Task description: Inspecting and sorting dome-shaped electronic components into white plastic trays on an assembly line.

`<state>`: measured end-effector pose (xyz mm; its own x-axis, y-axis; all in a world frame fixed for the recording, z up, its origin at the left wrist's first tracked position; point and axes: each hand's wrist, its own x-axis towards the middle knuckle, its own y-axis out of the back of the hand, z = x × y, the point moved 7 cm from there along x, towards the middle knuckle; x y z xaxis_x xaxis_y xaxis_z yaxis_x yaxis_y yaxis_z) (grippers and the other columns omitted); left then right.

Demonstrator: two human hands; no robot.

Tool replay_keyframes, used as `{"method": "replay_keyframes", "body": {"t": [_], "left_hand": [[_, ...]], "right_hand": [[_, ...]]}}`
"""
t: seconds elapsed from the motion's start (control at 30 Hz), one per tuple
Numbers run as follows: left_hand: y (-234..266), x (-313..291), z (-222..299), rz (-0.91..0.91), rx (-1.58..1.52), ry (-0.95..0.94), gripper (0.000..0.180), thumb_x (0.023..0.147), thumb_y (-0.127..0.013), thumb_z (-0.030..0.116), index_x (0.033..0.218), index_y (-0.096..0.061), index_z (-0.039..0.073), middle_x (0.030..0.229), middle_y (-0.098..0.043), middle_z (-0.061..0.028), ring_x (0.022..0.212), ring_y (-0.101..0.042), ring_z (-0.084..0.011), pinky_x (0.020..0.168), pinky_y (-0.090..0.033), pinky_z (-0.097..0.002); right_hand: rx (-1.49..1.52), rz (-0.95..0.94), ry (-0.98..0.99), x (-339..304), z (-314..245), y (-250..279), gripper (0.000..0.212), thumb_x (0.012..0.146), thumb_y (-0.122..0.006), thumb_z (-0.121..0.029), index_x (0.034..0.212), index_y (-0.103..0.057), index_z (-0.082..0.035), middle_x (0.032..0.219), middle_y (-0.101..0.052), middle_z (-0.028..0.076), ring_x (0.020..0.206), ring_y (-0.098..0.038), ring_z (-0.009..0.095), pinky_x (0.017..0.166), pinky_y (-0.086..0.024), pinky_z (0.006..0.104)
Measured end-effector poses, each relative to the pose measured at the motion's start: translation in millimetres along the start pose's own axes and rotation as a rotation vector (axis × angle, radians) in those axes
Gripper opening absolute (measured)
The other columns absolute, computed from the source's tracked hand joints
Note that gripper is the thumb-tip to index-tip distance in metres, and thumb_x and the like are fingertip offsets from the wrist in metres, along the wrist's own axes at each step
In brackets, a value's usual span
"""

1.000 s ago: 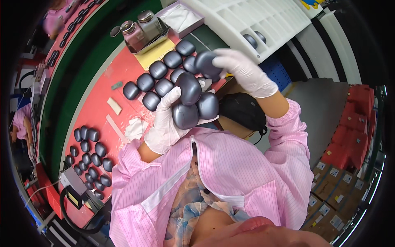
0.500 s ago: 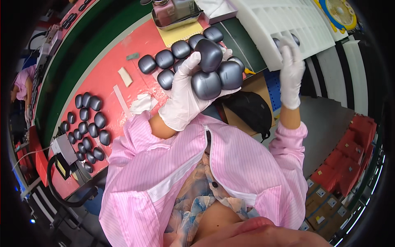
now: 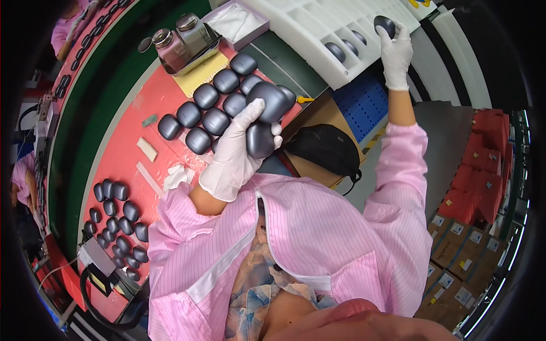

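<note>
My left hand (image 3: 230, 156), in a white glove, is closed round a small stack of dark grey, rounded earbud cases (image 3: 260, 141). The thumb presses on the top one, and overlap hides the exact number. The stack is above the near end of a group of similar cases (image 3: 205, 96) lying in rows on the pink table mat. At the upper right, my gloved right hand (image 3: 396, 57) pinches a single earbud case (image 3: 385, 24) between thumb and fingers. It is held over the white foam tray (image 3: 307, 28), where three cases (image 3: 334, 52) stand in slots.
A second group of cases (image 3: 126, 212) lies on the mat at left. Two pump bottles (image 3: 173, 50) stand in a metal tray beside a white box (image 3: 244, 23). A black bag (image 3: 324, 148) rests in a cardboard box. Red bins (image 3: 472, 165) and cartons (image 3: 463, 250) are at right.
The whole view has shifted. My right hand has moved away from the tray's filled slots and now shows a case in its fingers. My left hand has tilted its stack, so fewer cases show.
</note>
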<state>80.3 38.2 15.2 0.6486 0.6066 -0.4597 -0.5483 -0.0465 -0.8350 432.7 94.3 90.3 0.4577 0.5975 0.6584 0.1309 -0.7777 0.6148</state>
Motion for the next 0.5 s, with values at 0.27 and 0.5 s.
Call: {"method": "replay_keyframes", "body": {"t": [0.27, 0.5], "left_hand": [[-9.1, 14.6, 7.0, 0.011, 0.429, -0.124, 0.028, 0.086, -0.067, 0.027, 0.101, -0.059, 0.005, 0.081, -0.060, -0.0012, 0.068, -0.056, -0.0087, 0.063, -0.048, -0.0226], [-13.1, 20.6, -1.9, 0.041, 0.339, -0.077, 0.027, 0.087, -0.063, 0.029, 0.101, -0.062, 0.005, 0.082, -0.057, 0.0015, 0.071, -0.052, -0.0079, 0.066, -0.045, -0.0234]], "right_hand": [[0.425, -0.348, 0.064, -34.5, -52.0, -37.8, 0.034, 0.092, -0.055, -0.026, 0.112, -0.060, 0.001, 0.081, -0.063, 0.004, 0.072, -0.058, 0.014, 0.067, -0.046, 0.0246], [0.926, -1.129, -0.270, -125.9, -155.6, -9.5, 0.032, 0.089, -0.058, -0.017, 0.115, -0.057, 0.003, 0.101, -0.060, 0.003, 0.093, -0.055, 0.009, 0.085, -0.043, 0.0250]]}}
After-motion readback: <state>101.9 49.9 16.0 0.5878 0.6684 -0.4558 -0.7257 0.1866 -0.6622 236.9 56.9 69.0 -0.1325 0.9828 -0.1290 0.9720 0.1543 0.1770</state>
